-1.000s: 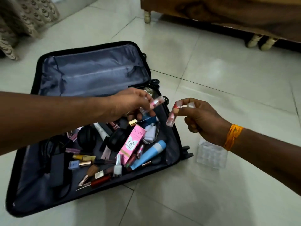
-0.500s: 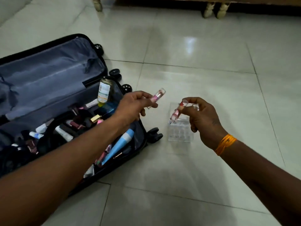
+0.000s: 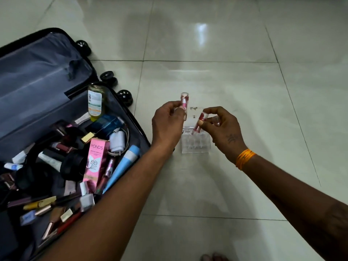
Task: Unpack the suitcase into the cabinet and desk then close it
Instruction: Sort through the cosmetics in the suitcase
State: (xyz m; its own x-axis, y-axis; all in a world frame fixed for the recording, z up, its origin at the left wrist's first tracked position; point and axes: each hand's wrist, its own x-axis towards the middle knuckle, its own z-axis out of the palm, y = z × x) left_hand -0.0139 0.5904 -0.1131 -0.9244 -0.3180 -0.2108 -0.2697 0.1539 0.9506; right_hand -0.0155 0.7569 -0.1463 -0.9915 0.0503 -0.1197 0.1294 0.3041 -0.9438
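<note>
Holding one lipstick each, both hands now hang over the clear organizer on the floor. The left hand pinches its lipstick, which stands more upright than half a second ago, when it leaned right. The right hand pinches a tilted lipstick, now lower and nearer the organizer's slots. The hands have come closer together. The suitcase lies open at the left, still full of cosmetics, among them a pink box.
</note>
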